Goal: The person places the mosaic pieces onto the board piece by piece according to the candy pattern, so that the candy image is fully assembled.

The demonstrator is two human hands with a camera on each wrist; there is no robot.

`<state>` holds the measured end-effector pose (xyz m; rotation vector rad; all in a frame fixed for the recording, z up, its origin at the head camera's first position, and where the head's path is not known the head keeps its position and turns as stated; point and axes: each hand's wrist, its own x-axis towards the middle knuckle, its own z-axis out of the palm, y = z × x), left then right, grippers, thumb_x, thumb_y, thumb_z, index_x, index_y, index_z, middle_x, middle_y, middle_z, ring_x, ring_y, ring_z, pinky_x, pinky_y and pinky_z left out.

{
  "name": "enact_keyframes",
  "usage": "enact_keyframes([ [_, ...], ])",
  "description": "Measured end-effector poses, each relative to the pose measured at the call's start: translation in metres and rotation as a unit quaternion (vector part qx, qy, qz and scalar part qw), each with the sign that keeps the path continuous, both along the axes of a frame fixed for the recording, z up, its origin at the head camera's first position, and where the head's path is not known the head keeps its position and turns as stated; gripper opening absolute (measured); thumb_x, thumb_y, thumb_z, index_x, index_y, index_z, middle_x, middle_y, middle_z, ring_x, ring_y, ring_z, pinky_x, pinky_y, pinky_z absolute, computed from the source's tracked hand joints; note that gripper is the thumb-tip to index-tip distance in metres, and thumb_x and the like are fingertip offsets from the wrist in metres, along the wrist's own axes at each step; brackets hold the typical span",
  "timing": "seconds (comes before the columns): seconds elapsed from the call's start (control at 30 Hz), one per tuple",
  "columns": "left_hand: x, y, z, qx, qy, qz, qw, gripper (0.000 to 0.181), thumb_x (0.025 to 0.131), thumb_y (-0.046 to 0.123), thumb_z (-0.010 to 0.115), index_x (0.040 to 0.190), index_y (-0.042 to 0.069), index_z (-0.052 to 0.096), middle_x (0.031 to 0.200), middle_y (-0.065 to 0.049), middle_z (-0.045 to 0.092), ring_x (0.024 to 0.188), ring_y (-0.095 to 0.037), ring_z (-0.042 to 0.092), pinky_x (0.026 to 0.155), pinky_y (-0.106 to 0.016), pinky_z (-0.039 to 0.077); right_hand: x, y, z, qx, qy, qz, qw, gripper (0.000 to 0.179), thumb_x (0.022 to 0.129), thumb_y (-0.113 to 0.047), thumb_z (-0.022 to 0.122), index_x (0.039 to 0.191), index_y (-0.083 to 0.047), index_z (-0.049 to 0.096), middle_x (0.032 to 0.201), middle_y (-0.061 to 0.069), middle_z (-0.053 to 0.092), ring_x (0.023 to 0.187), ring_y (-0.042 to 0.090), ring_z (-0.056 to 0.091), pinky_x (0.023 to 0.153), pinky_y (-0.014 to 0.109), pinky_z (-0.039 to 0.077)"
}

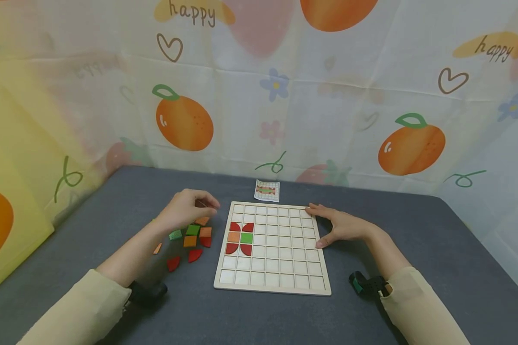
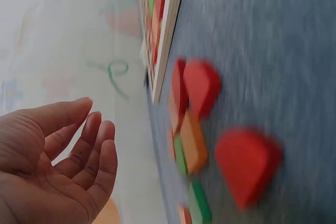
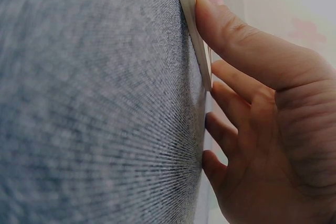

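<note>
A pale wooden grid board (image 1: 285, 261) lies on the table in the head view. At its left side, four corner cells' worth of red quarter-round tiles (image 1: 231, 248) surround an orange square tile (image 1: 233, 236) and a green square tile (image 1: 246, 238). My left hand (image 1: 185, 209) hovers over loose tiles left of the board. Its fingers bend loosely, thumb near the index finger, and the left wrist view shows nothing between them. Spread along the board's right edge, my right hand (image 1: 344, 227) touches the frame with thumb and fingertips, as the right wrist view also shows.
Loose tiles lie left of the board, among them an orange square (image 1: 190, 241), a green one (image 1: 175, 235) and red quarter-rounds (image 1: 173, 263). Behind the board sits a small printed pattern card (image 1: 266, 190). A fruit-printed cloth (image 1: 241, 110) hangs at the back of the dark table (image 1: 276, 321).
</note>
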<state>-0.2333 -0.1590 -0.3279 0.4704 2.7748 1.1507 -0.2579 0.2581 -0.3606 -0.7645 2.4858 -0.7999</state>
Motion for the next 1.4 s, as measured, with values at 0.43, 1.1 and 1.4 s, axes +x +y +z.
enact_keyframes([
  [0.43,-0.009,-0.084,-0.003,-0.034,-0.02,0.034,0.9986,0.039,0.093,0.028,0.068,0.124,0.005,0.065,0.12,-0.016,0.067,0.105,-0.024,0.064,0.085,-0.037,0.053,-0.001,0.0,-0.001,-0.001,-0.004,-0.003,1.0,0.105,0.076,-0.037,0.084,0.157,-0.011,0.025,0.168,0.016,0.005,0.155,0.042,-0.002,0.117,0.071,0.005],
  [1.1,-0.012,-0.138,-0.024,-0.085,-0.093,-0.01,0.9919,0.056,0.086,0.032,0.076,0.131,0.002,0.061,0.135,-0.025,0.056,0.12,-0.037,0.057,0.09,-0.039,0.049,-0.001,0.001,-0.001,-0.001,-0.004,-0.004,1.0,0.105,0.075,-0.039,0.084,0.157,-0.012,0.025,0.168,0.015,0.005,0.155,0.042,-0.001,0.118,0.071,0.005],
  [1.4,-0.013,-0.136,-0.029,-0.092,-0.082,-0.01,0.9923,0.047,0.085,0.03,0.076,0.121,0.002,0.064,0.123,-0.02,0.062,0.105,-0.02,0.057,0.081,-0.029,0.047,-0.001,0.002,-0.002,-0.001,0.001,0.001,1.0,0.103,0.077,-0.036,0.084,0.157,-0.01,0.025,0.167,0.018,0.005,0.154,0.045,-0.002,0.117,0.072,0.004],
])
